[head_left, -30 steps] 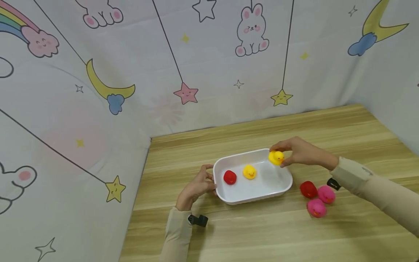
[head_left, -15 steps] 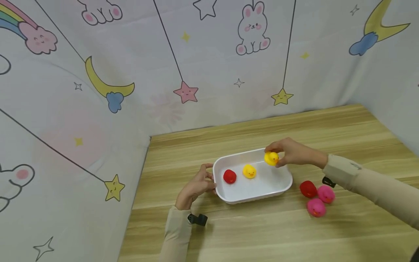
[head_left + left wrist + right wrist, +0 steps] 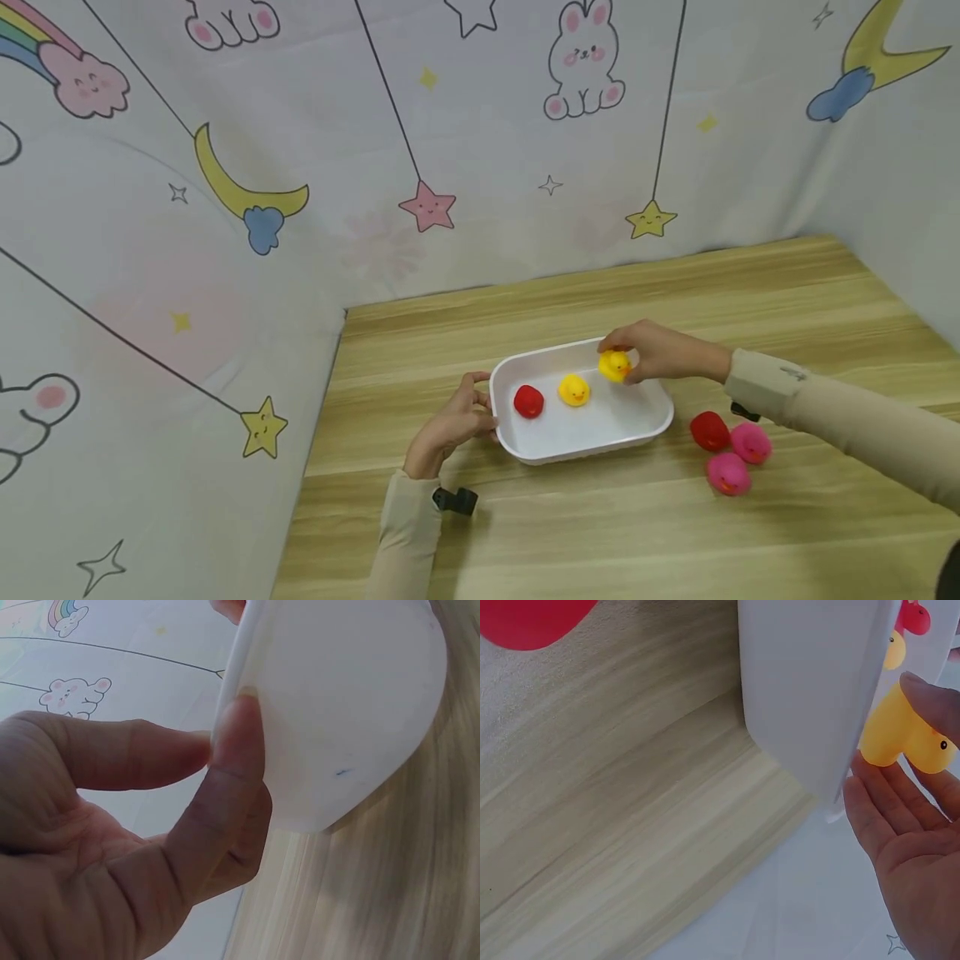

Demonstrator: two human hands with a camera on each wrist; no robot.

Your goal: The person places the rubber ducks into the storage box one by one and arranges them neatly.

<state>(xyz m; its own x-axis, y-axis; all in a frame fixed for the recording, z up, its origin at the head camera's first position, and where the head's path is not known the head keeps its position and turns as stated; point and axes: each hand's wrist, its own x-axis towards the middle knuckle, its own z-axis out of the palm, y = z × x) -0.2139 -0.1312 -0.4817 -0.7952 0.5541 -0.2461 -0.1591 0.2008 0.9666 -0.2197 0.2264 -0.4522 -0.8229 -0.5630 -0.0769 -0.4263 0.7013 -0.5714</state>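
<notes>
A white tray point(image 3: 600, 427) sits on the wooden table. My left hand point(image 3: 448, 427) pinches its left rim between thumb and finger, as the left wrist view shows on the tray wall point(image 3: 352, 697). Over the tray's far right part, my right hand point(image 3: 663, 350) holds a yellow rubber duck point(image 3: 614, 367) between thumb and fingers. Inside the tray, another yellow rubber duck point(image 3: 574, 390) lies near the middle, with a red rubber duck point(image 3: 528, 402) to its left. The right wrist view shows the held duck point(image 3: 889, 731) at the tray's edge.
Right of the tray, a red rubber duck point(image 3: 709, 431) and two pink ducks, one behind point(image 3: 751, 442) and one nearer point(image 3: 728, 473), stand grouped on the table point(image 3: 585, 542). A white cloth point(image 3: 495, 150) printed with rabbits, moons and stars hangs behind and at the sides.
My right hand has moved left with the yellow rubber duck, farther over the tray. The left hand keeps its hold on the rim. The view has shifted slightly.
</notes>
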